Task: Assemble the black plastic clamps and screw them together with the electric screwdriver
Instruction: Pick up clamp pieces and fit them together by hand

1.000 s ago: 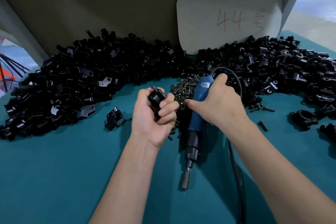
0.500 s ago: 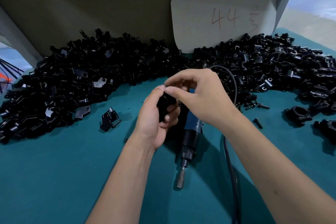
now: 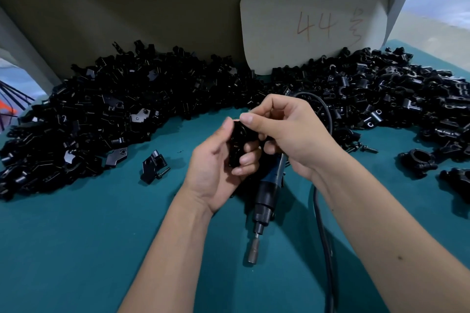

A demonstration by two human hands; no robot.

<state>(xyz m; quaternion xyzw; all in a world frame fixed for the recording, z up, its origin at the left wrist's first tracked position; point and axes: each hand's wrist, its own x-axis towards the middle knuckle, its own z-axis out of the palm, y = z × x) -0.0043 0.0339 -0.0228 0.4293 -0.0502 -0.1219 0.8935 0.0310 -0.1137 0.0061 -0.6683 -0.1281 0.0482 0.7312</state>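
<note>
My left hand (image 3: 216, 168) grips a black plastic clamp (image 3: 237, 145) upright above the teal table (image 3: 76, 249). The thumb and forefinger of my right hand (image 3: 287, 132) pinch a small screw at the clamp's top; my fingers hide most of the screw. The blue electric screwdriver (image 3: 267, 193) lies under my right palm with its bit pointing toward me. Whether my lower fingers touch it is hidden. Its black cable (image 3: 323, 236) runs along my right forearm.
Heaps of black clamp parts fill the back left (image 3: 101, 114) and back right (image 3: 381, 99). A loose clamp piece (image 3: 152, 165) lies left of my hands. An assembled clamp (image 3: 418, 161) and a loose screw (image 3: 370, 150) lie to the right. A white board marked 44 (image 3: 312, 20) leans at the back.
My right hand left the screwdriver's grip and rose to the top of the clamp with its fingertips pinched. My left hand turned the clamp upright and held it higher.
</note>
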